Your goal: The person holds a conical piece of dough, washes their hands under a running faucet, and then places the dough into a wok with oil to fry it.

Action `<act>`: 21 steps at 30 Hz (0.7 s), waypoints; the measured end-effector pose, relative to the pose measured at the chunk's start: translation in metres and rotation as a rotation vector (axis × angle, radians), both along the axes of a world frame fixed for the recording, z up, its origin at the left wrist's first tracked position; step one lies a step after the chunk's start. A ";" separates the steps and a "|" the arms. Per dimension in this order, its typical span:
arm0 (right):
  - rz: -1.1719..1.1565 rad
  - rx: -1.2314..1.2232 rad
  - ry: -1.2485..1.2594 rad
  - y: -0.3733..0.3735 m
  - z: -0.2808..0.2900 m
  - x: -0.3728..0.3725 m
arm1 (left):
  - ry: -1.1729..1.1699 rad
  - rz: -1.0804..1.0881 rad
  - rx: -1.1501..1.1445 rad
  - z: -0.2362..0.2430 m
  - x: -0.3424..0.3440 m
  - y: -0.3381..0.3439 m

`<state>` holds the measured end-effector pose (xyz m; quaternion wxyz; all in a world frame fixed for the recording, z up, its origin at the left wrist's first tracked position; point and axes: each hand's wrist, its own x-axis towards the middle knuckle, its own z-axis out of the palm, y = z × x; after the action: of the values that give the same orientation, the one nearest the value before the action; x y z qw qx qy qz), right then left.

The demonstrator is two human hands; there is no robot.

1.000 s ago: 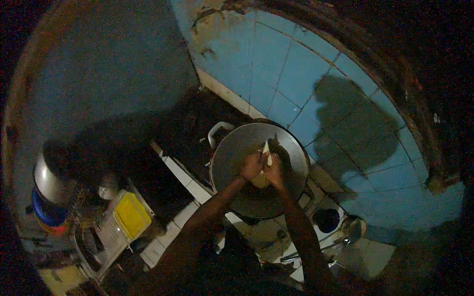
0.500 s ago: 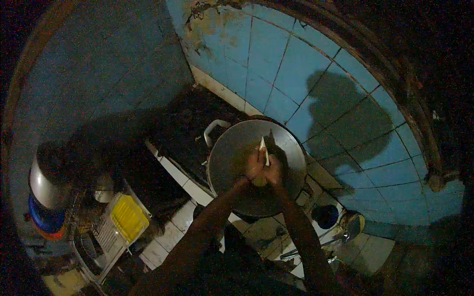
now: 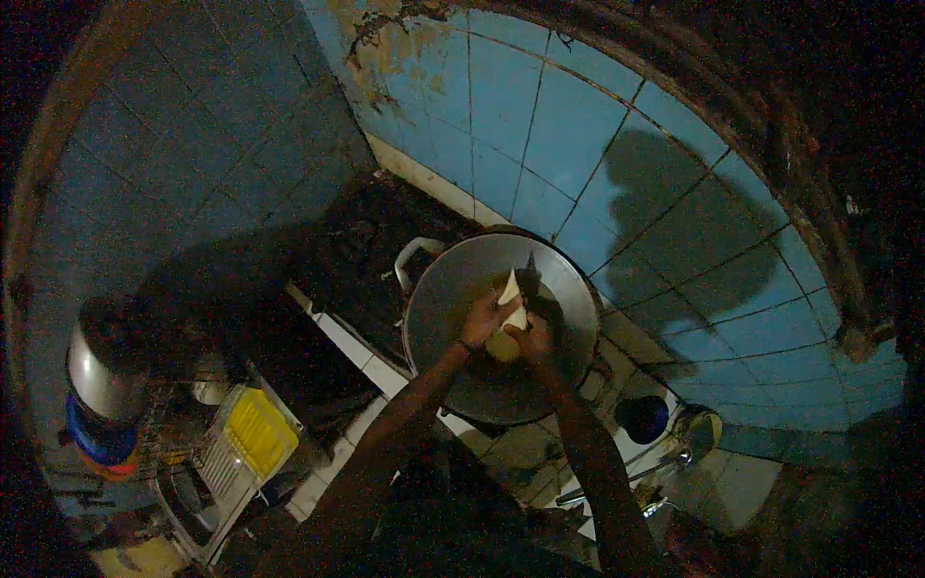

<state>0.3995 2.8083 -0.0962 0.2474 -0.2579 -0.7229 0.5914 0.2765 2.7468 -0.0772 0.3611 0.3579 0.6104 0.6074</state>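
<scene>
Wide round metal pan [image 3: 575, 289], one; pale loop handle [image 3: 416, 258] at its upper left; set beside the tiled tabletop edge [image 3: 361, 352] and near the blue tiled wall [image 3: 511, 106].

Pale pointed piece [image 3: 511, 289], one; located over the pan's interior, between the hands, tip directed away from the person. Material: cannot be told in this light.

Yellowish rounded mass [image 3: 504, 347], one; just below the hands, within the pan's outline. Whether joined to the pale piece or separate: cannot be told.

Left hand [image 3: 482, 320], grip: fingers clasped about the pale piece from its left. Right hand [image 3: 535, 337], grip: likewise closed on it, lower and to the right.

State of work: judged underway. Done: piece in hand, above the pan. Left: piece not yet released or set down; amount of handling outstanding not determinable.

Surroundings: dark blue bowl [image 3: 641, 418] and long-handled metal utensil [image 3: 631, 474], right of the pan; yellow ribbed tray [image 3: 260, 432] and silver pot [image 3: 96, 371], left. Idle, both hands being well apart from them.
</scene>
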 end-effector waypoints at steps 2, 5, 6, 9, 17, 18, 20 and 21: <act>-0.023 0.113 -0.063 0.003 -0.008 0.003 | 0.049 -0.102 -0.090 0.015 -0.001 -0.009; -0.022 0.127 -0.222 0.002 -0.016 -0.004 | -0.103 -0.203 -0.129 -0.014 -0.009 -0.017; -0.022 0.103 -0.289 0.002 -0.017 -0.004 | -0.072 -0.225 -0.122 -0.015 -0.011 -0.021; -0.041 0.121 -0.153 -0.009 -0.003 -0.005 | 0.014 -0.256 -0.088 -0.014 -0.017 -0.030; -0.050 0.300 -0.025 -0.008 0.010 -0.008 | 0.324 -0.238 -0.142 0.023 -0.020 -0.044; -0.053 0.390 -0.083 -0.007 0.012 -0.009 | 0.311 -0.188 -0.153 0.020 -0.020 -0.045; -0.105 0.404 0.007 -0.007 0.005 -0.009 | 0.282 -0.101 -0.169 0.020 -0.015 -0.041; -0.102 0.375 -0.029 -0.005 0.001 -0.006 | 0.302 -0.136 -0.252 0.026 -0.014 -0.038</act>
<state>0.3937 2.8029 -0.0949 0.3104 -0.2522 -0.8099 0.4291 0.2627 2.7092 -0.0514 0.3477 0.4374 0.7030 0.4400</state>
